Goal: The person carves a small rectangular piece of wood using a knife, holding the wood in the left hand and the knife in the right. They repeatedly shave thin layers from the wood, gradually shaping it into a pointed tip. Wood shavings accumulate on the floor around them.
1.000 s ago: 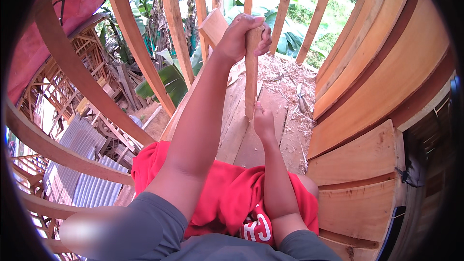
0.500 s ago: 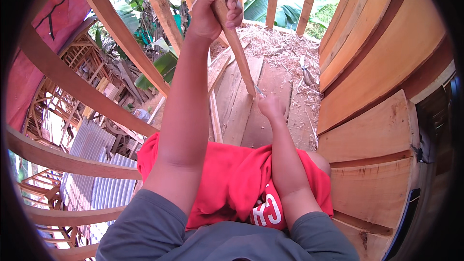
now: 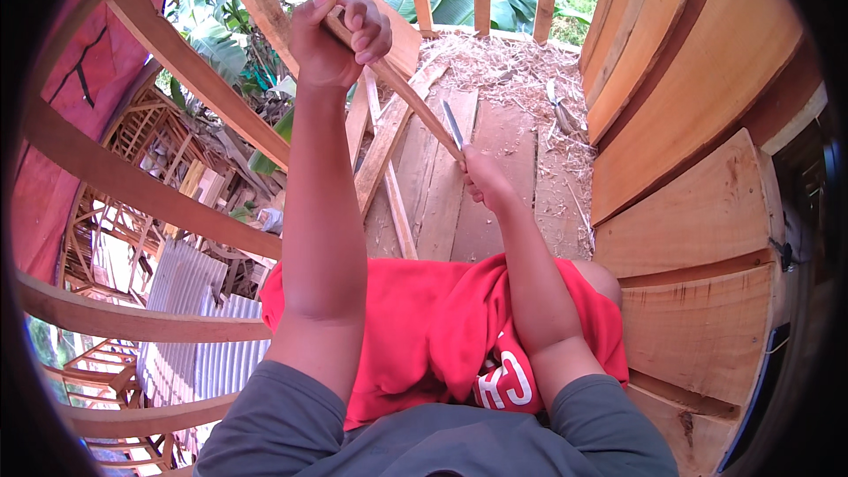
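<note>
My left hand [image 3: 340,42] is raised at the upper left, its fingers wrapped round the top of a long wooden stick [image 3: 408,95]. From there the stick slants down to the right, its lower end beside my right hand [image 3: 486,178]. That hand is closed on a knife, whose narrow blade [image 3: 452,122] points up and slightly left, close to the stick's right side. The knife's handle is hidden in my fist. Whether the blade touches the stick I cannot tell.
A red cloth [image 3: 424,327] covers my lap. Loose boards [image 3: 389,146] lie ahead on the plank floor [image 3: 499,146], with wood shavings [image 3: 503,66] beyond. Wooden slats [image 3: 203,84] rise on the left, and a plank wall [image 3: 698,88] stands at right.
The stick's upper end has swung left and down with my left hand, so it slants more. My right hand has turned, and the knife blade now shows more fully, pointing up.
</note>
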Demonstrator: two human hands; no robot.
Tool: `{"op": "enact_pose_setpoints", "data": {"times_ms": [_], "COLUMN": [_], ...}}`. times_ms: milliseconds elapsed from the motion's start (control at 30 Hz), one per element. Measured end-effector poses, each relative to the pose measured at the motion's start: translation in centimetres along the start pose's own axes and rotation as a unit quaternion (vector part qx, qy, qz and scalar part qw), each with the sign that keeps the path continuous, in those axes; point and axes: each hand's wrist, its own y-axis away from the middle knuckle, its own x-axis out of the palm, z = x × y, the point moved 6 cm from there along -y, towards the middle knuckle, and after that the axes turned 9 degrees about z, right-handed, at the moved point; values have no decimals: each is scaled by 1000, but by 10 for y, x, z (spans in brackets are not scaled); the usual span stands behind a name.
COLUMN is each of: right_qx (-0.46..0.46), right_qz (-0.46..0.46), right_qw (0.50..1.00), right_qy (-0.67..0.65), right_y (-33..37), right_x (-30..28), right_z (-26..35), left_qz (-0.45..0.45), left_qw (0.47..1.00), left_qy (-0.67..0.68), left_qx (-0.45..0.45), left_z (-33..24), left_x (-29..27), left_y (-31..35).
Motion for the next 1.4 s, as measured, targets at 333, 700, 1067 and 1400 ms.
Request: {"op": "enact_pose_setpoints", "data": {"times_ms": [333, 700, 1067, 1400], "right_qx": [37, 13, -295, -322], "right_qz": [126, 133, -80, -241], "right_qw": [990, 986, 943, 883], "right_qy": [-49, -97, 133, 243], "right_y": [14, 7, 42, 55], "right_x": [17, 19, 13, -3], "right_z": [4, 8, 64, 63], "left_qz": [42, 43, -235, -251], "left_qw": [999, 999, 964, 952], "left_qy": [15, 10, -125, -173], "left_qx": [20, 3, -11, -9], "left_z": [3, 9, 22, 37], "left_x": [3, 10, 15, 31], "left_y": [-5, -16, -35, -54]}}
